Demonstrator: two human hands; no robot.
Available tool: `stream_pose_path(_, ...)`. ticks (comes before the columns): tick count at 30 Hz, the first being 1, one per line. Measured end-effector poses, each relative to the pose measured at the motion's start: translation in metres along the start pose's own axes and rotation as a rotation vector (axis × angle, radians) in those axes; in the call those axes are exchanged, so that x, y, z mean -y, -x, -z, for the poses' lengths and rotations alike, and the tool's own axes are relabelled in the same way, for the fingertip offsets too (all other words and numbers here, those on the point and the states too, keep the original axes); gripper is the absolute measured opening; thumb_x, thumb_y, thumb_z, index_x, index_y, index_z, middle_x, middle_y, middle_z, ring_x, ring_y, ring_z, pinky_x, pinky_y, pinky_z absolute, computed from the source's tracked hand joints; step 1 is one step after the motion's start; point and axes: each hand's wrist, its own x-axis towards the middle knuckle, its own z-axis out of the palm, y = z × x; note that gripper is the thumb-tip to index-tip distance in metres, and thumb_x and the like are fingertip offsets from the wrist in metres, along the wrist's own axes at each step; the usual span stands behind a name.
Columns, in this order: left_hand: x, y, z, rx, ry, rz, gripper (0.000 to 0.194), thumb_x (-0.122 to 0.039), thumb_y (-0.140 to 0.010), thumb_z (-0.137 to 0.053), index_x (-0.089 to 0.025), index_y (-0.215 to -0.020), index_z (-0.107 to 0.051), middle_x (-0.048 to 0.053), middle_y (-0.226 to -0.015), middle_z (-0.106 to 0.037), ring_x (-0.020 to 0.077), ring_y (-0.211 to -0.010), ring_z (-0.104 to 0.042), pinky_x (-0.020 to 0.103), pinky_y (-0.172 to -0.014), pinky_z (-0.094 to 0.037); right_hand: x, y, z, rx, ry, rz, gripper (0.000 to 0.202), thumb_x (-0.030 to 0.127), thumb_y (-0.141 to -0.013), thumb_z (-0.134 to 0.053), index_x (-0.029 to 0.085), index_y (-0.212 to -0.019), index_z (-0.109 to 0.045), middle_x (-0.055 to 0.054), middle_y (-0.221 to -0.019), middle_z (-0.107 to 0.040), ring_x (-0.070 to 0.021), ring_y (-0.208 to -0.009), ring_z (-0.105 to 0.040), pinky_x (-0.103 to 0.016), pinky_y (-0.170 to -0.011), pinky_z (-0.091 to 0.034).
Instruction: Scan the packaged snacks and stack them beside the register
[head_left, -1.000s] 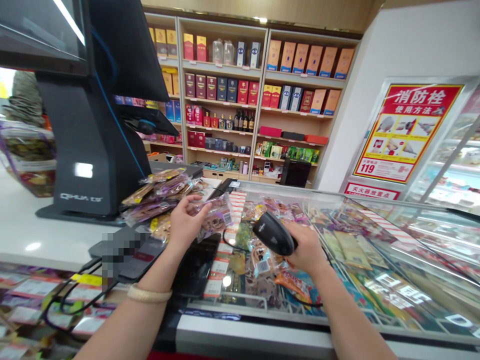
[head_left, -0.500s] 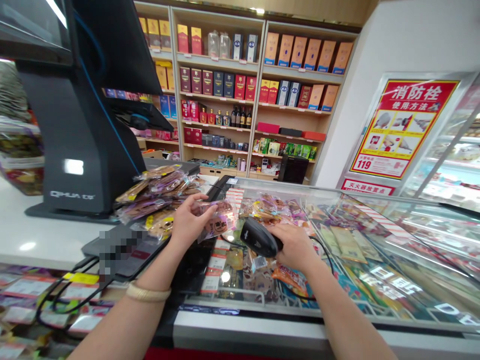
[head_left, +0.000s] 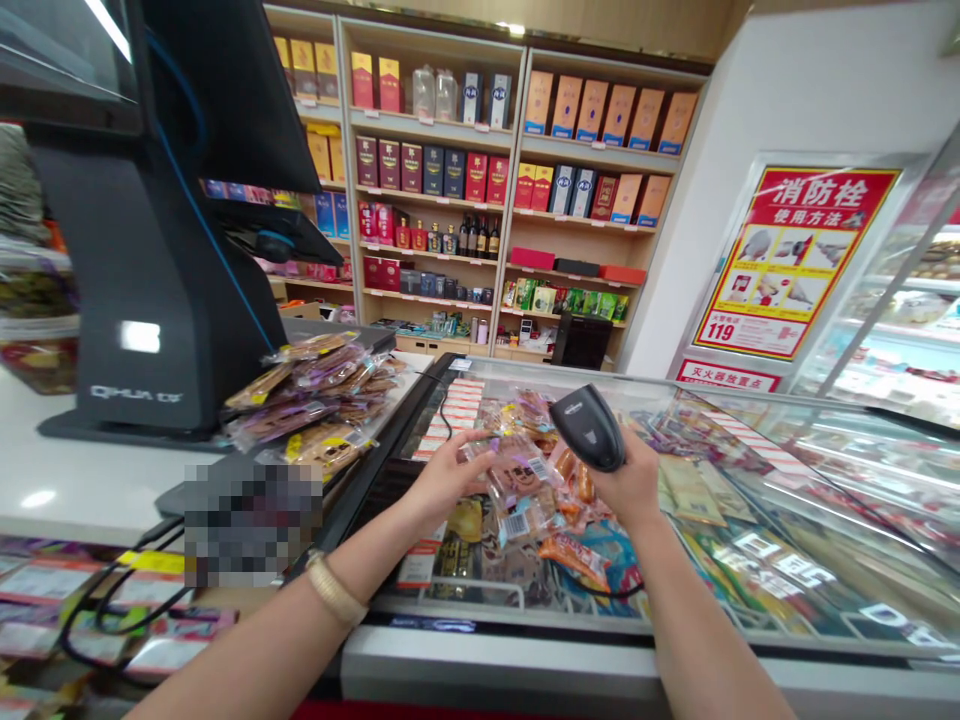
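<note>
Shows plain black on the barcode scanner (head_left: pixel 589 430), with small pale lettering on its back. Mixes clear film, purple edging, brown and a black-and-white striped barcode (head_left: pixel 538 468) on the packet (head_left: pixel 511 480) in the left hand (head_left: pixel 452 478). Turns brown with yellow and purple patches across the heap of packets (head_left: pixel 315 400), and bright orange on the small bag (head_left: pixel 576 560). Runs white over the counter (head_left: pixel 90 470), dark grey up the monitor stand (head_left: pixel 150 270), blue along the thin cable (head_left: pixel 217 243). Alternates white and orange-red bands on the price strip (head_left: pixel 452 410). Combines red, yellow and white on the wall poster (head_left: pixel 799 262). Shows cream on the bracelet (head_left: pixel 335 590).
</note>
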Motion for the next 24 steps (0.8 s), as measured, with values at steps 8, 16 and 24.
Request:
stream_pose_path(8,0.018,-0.002,0.004,0.019,-0.646,-0.486,0.055,-0.015,-0.072,-0.068,-0.023,-0.126,-0.057,0.011,-0.126,-0.060,0.0243,-0.115,-0.057,0.042,-0.097,-0.049,-0.003,0.002,-0.002,0.016,0.021,0.000,0.016,0.037,-0.076,-0.061,0.021,-0.073,-0.060,-0.001,-0.063,-0.062,-0.0166,-0.056,-0.056,-0.026,-0.053,-0.044)
stream_pose_path(16,-0.021,0.003,0.046,-0.389,-1.213,-0.448,0.046,-0.028,-0.076,-0.064,-0.022,-0.121,-0.061,0.013,-0.122,-0.061,0.0296,-0.112,-0.058,0.044,-0.097,-0.043,-0.005,0.004,-0.005,0.039,0.015,0.037,0.012,0.033,-0.074,-0.061,0.022,-0.078,-0.062,-0.003,-0.069,-0.066,-0.0192,-0.062,-0.061,-0.027,-0.056,-0.046)
stream_pose_path(24,-0.032,0.004,0.116,-0.691,-1.615,0.065,0.052,-0.042,-0.069,-0.064,-0.023,-0.117,-0.063,0.021,-0.115,-0.064,0.0413,-0.109,-0.056,0.058,-0.091,-0.037,0.000,0.005,-0.005,0.089,0.004,0.013,0.011,0.028,-0.072,-0.060,0.021,-0.080,-0.063,-0.003,-0.068,-0.065,-0.0189,-0.062,-0.060,-0.027,-0.057,-0.045)
